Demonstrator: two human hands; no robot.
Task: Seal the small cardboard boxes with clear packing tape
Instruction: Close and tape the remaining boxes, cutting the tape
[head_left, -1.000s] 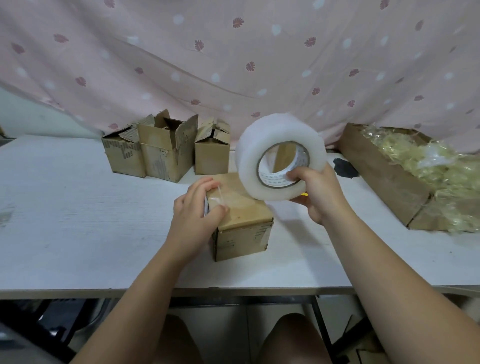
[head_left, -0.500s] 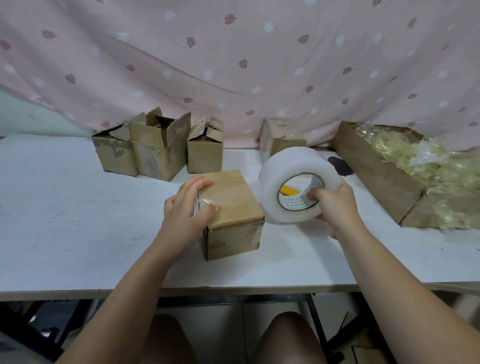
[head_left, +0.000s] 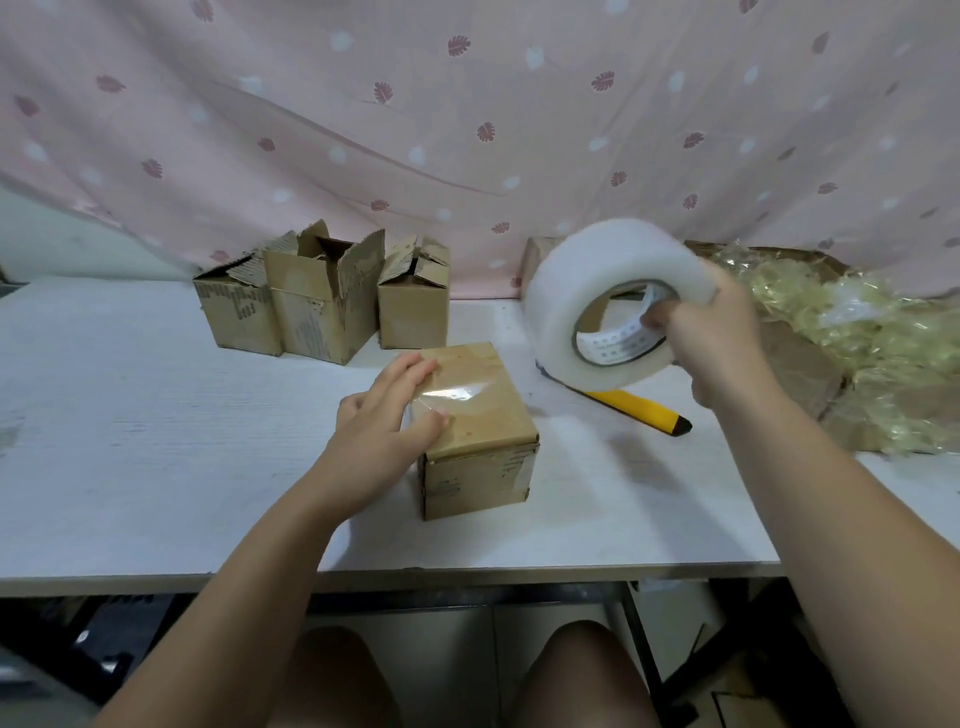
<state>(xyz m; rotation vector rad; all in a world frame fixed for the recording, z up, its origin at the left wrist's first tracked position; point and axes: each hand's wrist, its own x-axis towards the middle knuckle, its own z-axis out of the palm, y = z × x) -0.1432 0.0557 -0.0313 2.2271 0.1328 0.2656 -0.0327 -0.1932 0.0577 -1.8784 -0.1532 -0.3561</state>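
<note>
left hand (head_left: 382, 421) flat on box (head_left: 483, 431) top, frame centre | right hand (head_left: 722, 338) grips tape roll (head_left: 566, 291), upper right of box | left nearer

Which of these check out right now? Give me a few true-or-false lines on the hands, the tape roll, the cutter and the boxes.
The left hand rests on the closed box. True.
The tape roll sits on that box. False: the right hand holds it, right of the box.
The yellow cutter lies on the table. True.
The back-left boxes are sealed. False: their flaps stand open.
</note>
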